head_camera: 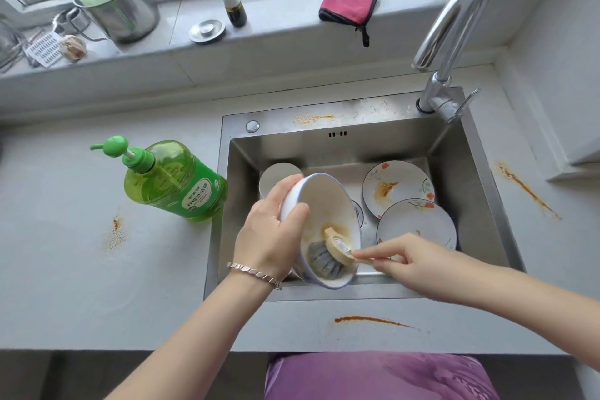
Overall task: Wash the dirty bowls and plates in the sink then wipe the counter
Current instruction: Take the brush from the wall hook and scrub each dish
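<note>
My left hand [271,234] grips the rim of a white bowl [328,204], tilted on its side over the steel sink [467,191]. Brown residue smears the bowl's inside. My right hand [406,258] holds the handle of a scrub brush [328,253], whose grey wire head presses into the bowl's lower part. In the basin lie two flowered plates, one stained orange [394,188] and one overlapping it in front [417,224]. A second white bowl [276,177] sits behind my left hand.
A green dish soap bottle [175,182] stands left of the sink. Orange stains mark the counter at the front [373,320], left [115,230] and right [526,188]. A red cloth [350,1], a small bottle, a drain plug and a metal pot sit on the windowsill. The faucet [454,29] arches over the back right.
</note>
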Motion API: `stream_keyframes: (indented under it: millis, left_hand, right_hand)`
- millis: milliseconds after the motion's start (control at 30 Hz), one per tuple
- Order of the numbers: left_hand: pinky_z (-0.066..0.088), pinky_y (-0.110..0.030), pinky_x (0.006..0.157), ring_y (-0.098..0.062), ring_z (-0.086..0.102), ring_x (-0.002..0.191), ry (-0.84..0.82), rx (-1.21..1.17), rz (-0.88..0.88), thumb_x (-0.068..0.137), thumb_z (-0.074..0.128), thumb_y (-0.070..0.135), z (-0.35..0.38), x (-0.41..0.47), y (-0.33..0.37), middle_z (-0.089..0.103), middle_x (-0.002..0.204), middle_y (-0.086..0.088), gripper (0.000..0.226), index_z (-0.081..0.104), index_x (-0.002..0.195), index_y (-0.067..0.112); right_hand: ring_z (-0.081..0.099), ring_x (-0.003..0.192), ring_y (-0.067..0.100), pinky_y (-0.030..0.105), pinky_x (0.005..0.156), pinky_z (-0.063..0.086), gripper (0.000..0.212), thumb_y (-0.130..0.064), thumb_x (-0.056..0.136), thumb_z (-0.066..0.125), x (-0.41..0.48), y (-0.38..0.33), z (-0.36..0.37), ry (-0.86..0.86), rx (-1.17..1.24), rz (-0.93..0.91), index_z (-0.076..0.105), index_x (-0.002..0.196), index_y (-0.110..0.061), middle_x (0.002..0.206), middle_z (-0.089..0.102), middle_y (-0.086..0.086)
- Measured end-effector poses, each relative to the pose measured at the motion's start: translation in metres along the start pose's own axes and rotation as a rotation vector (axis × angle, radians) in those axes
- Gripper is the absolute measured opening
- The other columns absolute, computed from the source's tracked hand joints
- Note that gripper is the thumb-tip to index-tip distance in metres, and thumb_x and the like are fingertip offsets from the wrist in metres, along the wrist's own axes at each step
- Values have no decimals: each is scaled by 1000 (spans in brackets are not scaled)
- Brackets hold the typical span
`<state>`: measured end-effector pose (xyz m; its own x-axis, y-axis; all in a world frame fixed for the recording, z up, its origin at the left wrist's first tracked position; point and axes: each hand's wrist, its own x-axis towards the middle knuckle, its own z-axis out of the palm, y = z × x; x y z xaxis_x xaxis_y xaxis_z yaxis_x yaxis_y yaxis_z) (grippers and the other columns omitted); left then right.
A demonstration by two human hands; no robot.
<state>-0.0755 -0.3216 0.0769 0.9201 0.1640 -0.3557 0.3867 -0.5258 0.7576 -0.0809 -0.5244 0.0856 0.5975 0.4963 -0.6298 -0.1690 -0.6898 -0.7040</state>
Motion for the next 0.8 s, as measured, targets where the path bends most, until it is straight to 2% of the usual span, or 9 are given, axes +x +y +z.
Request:
stream_keyframes:
  millis: [67, 133, 233, 333, 433, 567, 667, 733, 800]
  left_hand:
    - [47, -41, 93, -11, 56, 102, -16, -8, -5, 57, 35, 58, 3, 0, 1, 61, 108, 9, 52, 49, 107, 58]
    - [47, -39, 92, -11, 56, 102, -14, -23, -12, 61, 39, 54, 2, -1, 1, 61, 109, 10, 48, 51, 107, 56]
    - [48, -38, 91, -10, 56, 102, -54, -37, -45, 67, 42, 44, -3, 1, 0, 61, 108, 13, 44, 54, 108, 52]
    - [49, -34, 91, -5, 58, 99, -168, -130, -85, 66, 44, 37, -1, -1, -3, 63, 102, 20, 39, 60, 101, 46]
    - [49, -27, 85, -5, 60, 97, -263, -199, -100, 66, 46, 32, 5, -5, -2, 66, 100, 16, 39, 63, 100, 41]
    - [52, -31, 75, -12, 64, 91, -293, -319, -166, 65, 46, 28, 3, -3, 0, 68, 98, 7, 36, 64, 95, 38]
    - [48, -21, 48, -9, 64, 75, -260, -336, -188, 74, 50, 27, -6, -3, 4, 64, 93, 7, 26, 60, 94, 40]
    - [46, -20, 47, -10, 61, 77, -176, -336, -164, 79, 51, 25, -7, -2, 2, 62, 94, 8, 23, 58, 95, 41]
    - [47, -24, 58, -10, 60, 80, -92, -335, -140, 69, 48, 32, -4, -2, -4, 62, 92, 11, 31, 57, 98, 41]
  right_hand:
    - [26, 43, 8, 17, 45, 22, 29, -32, 97, 43, 0, -3, 9, -17, 54, -31, 55, 108, -57, 33, 33, -14]
    - [27, 47, 9, 19, 47, 24, 30, -32, 97, 43, -1, 0, 7, -26, 51, -24, 53, 105, -59, 33, 38, -18]
    - [46, 45, 2, 13, 44, 32, 30, -32, 98, 40, 1, 11, -5, 53, -175, -3, 52, 114, -55, 41, 45, -26]
    - [42, 52, 8, 20, 47, 31, 35, -36, 99, 36, 4, 16, -12, 183, -498, -90, 43, 123, -59, 58, 46, -15]
    - [48, 56, 11, 22, 45, 25, 36, -37, 98, 34, 11, 16, -17, 348, -621, -223, 41, 122, -62, 65, 57, -7]
    - [25, 40, 15, 15, 42, 3, 39, -32, 84, 39, 13, 26, -19, 471, -688, -418, 64, 111, -46, 52, 27, -10]
    - [19, 40, 17, 16, 45, 0, 43, -24, 80, 42, 8, 38, -20, 501, -808, -388, 65, 111, -43, 56, 22, -10]
    - [34, 43, 15, 23, 36, 15, 46, -21, 89, 46, 0, 38, -17, 482, -759, -269, 48, 116, -57, 56, 35, -9]
    - [54, 57, 10, 26, 51, 40, 41, -29, 97, 43, -5, 33, -14, 336, -418, -46, 38, 111, -67, 64, 54, -15]
